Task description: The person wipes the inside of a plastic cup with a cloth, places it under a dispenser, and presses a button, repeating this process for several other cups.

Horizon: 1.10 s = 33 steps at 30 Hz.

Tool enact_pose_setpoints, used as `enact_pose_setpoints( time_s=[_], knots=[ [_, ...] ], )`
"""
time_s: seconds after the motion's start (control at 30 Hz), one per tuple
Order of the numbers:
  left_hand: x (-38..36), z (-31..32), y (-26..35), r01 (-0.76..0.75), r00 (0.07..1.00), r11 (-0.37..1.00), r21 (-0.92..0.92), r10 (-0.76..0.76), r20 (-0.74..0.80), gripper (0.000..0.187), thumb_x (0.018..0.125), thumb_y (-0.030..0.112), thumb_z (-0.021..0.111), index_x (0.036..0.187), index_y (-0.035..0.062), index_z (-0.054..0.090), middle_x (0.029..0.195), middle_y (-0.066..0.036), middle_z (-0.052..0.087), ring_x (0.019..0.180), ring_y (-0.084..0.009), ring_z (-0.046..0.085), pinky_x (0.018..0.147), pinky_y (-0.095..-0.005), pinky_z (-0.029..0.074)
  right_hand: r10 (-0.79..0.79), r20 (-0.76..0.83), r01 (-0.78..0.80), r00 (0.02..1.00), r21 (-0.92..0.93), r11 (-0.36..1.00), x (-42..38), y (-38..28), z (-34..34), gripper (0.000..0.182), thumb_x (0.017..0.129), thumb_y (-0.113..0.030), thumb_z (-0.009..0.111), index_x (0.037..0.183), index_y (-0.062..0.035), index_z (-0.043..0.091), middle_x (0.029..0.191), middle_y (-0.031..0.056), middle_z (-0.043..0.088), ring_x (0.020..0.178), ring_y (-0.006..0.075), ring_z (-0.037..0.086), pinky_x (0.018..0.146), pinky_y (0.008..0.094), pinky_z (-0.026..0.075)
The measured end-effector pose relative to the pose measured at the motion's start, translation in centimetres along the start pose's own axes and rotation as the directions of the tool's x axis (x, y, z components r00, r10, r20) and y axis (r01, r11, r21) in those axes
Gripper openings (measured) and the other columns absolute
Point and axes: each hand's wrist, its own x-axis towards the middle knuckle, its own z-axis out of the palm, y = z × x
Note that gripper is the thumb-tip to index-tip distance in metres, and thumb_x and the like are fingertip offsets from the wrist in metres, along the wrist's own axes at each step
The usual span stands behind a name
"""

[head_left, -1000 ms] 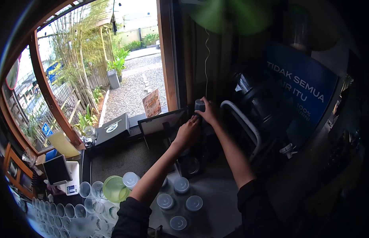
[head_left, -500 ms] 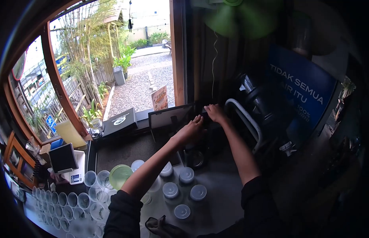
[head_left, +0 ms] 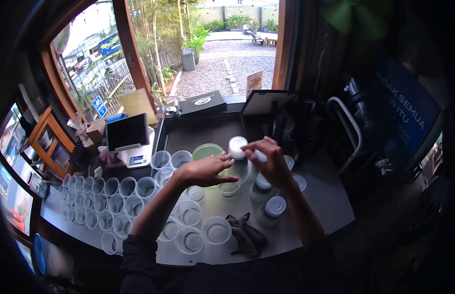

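My left hand (head_left: pixel 205 170) is open, palm down, with fingers stretched over the green-rimmed bowl (head_left: pixel 200 151) and nearby clear plastic cups (head_left: pixel 228 188). To its right, my right hand (head_left: pixel 270 165) reaches forward with loosely bent, parted fingers. Its fingertips are right at the edge of a white-lidded jar (head_left: pixel 237 147). Several more lidded jars stand beneath and around the right hand, one of them being a nearer lidded jar (head_left: pixel 275 207); the hand hides part of this group. A dark crumpled cloth (head_left: pixel 247 236) lies on the counter close to the front edge.
Rows of clear cups (head_left: pixel 105 201) fill the counter's left side. Behind them stands a tablet (head_left: pixel 127 132) on a white stand. A black box (head_left: pixel 204 102) and a dark-framed panel (head_left: pixel 266 105) line the window side. A curved metal tube (head_left: pixel 346 117) rises on the right.
Both hands have drawn back from the dark area by the panel to above the cups and jars. The camera view has turned right, and the cloth now shows fully.
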Motion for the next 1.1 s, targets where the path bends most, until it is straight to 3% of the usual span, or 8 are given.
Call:
enact_pose_setpoints(
  time_s=[0.17, 0.23, 0.43, 0.6, 0.8, 0.87, 0.97, 1.1],
  knots=[
    [-9.0, 4.2, -1.4, 0.171, 0.985, 0.983, -0.065, -0.173, -0.029, 0.083, 0.092, 0.060, 0.045, 0.140, -0.0070, 0.033, 0.147, -0.031, 0.028, 0.142, -0.0384, 0.021, 0.115, -0.0470, 0.020, 0.002, 0.349, 0.048, 0.937, -0.134, 0.990, -3.9, -2.9, 7.2, 0.027, 0.084, -0.028, 0.068, 0.103, -0.0084, 0.066, 0.102, 0.0107, 0.066, 0.106, 0.0244, 0.059, 0.101, 0.0419, 0.035],
    [-11.9, 5.7, 0.4, 0.246, 0.969, 0.965, 0.089, -0.245, -0.023, 0.083, 0.092, 0.059, 0.046, 0.143, -0.0048, 0.031, 0.148, -0.030, 0.025, 0.142, -0.0369, 0.020, 0.116, -0.0446, 0.019, 0.093, 0.347, -0.006, 0.933, -0.242, 0.970, -5.0, -3.0, 9.1, 0.029, 0.079, -0.025, 0.072, 0.102, -0.0088, 0.066, 0.103, 0.0092, 0.066, 0.107, 0.0237, 0.058, 0.097, 0.0380, 0.038],
    [-14.1, 8.6, 0.7, 0.098, 0.994, 0.995, -0.003, -0.098, 0.058, 0.089, 0.090, 0.063, 0.046, 0.146, -0.0027, 0.025, 0.153, -0.025, 0.018, 0.145, -0.0343, 0.008, 0.116, -0.0489, 0.018, 0.266, 0.167, -0.170, 0.949, -0.437, 0.883, -7.4, -0.1, 14.4, 0.019, 0.075, -0.015, 0.071, 0.091, -0.0067, 0.064, 0.095, 0.0140, 0.068, 0.094, 0.0294, 0.064, 0.089, 0.0410, 0.047],
    [-12.2, 9.8, -1.2, 0.136, 0.975, 0.984, 0.115, -0.112, -0.194, 0.090, 0.089, 0.061, 0.050, 0.147, -0.0014, 0.022, 0.153, -0.026, 0.016, 0.145, -0.0369, 0.003, 0.115, -0.0527, 0.018, 0.352, 0.106, -0.250, 0.930, -0.517, 0.818, -8.4, -0.1, 15.4, 0.022, 0.077, -0.013, 0.071, 0.094, -0.0015, 0.063, 0.087, 0.0114, 0.070, 0.086, 0.0297, 0.068, 0.077, 0.0381, 0.053],
    [-10.7, 8.4, 0.7, 0.112, 0.924, 0.987, -0.114, -0.145, -0.354, 0.094, 0.080, 0.053, 0.068, 0.145, -0.0023, 0.028, 0.146, -0.027, 0.034, 0.137, -0.0416, 0.030, 0.110, -0.0527, 0.029, 0.396, -0.078, -0.371, 0.915, 0.223, 0.902, -8.6, -4.0, 10.0, 0.014, 0.082, -0.007, 0.063, 0.092, 0.0018, 0.058, 0.088, 0.0134, 0.070, 0.085, 0.0211, 0.070, 0.079, 0.0321, 0.053],
    [-8.7, 8.7, -0.1, -0.102, 0.856, 0.939, -0.328, -0.085, -0.510, 0.089, 0.075, 0.043, 0.076, 0.141, -0.0020, 0.037, 0.136, -0.025, 0.047, 0.127, -0.0403, 0.044, 0.104, -0.0486, 0.038, 0.412, -0.122, -0.337, 0.903, 0.394, 0.855, -8.3, -5.1, 8.2, 0.017, 0.084, -0.007, 0.060, 0.097, 0.0021, 0.053, 0.090, 0.0139, 0.069, 0.082, 0.0194, 0.069, 0.079, 0.0317, 0.053],
    [-6.6, 7.4, 1.1, -0.250, 0.734, 0.798, -0.548, -0.212, -0.645, 0.062, 0.071, 0.029, 0.083, 0.122, 0.0015, 0.060, 0.115, -0.019, 0.065, 0.101, -0.0278, 0.065, 0.087, -0.0383, 0.053, 0.415, -0.242, -0.226, 0.877, 0.553, 0.802, -8.2, -4.2, 6.9, 0.018, 0.085, -0.006, 0.056, 0.101, 0.0011, 0.051, 0.090, 0.0137, 0.068, 0.081, 0.0196, 0.068, 0.078, 0.0307, 0.053],
    [-4.2, 5.4, 3.0, -0.333, 0.553, 0.824, -0.458, -0.223, -0.803, 0.051, 0.067, 0.023, 0.085, 0.112, 0.0077, 0.067, 0.109, -0.007, 0.065, 0.098, -0.0186, 0.061, 0.086, -0.0350, 0.052, 0.378, -0.520, -0.195, 0.766, 0.371, 0.908, -8.2, -3.4, 6.0, 0.029, 0.087, -0.009, 0.060, 0.112, -0.0009, 0.047, 0.104, 0.0152, 0.062, 0.091, 0.0220, 0.065, 0.082, 0.0347, 0.052]
  ],
)
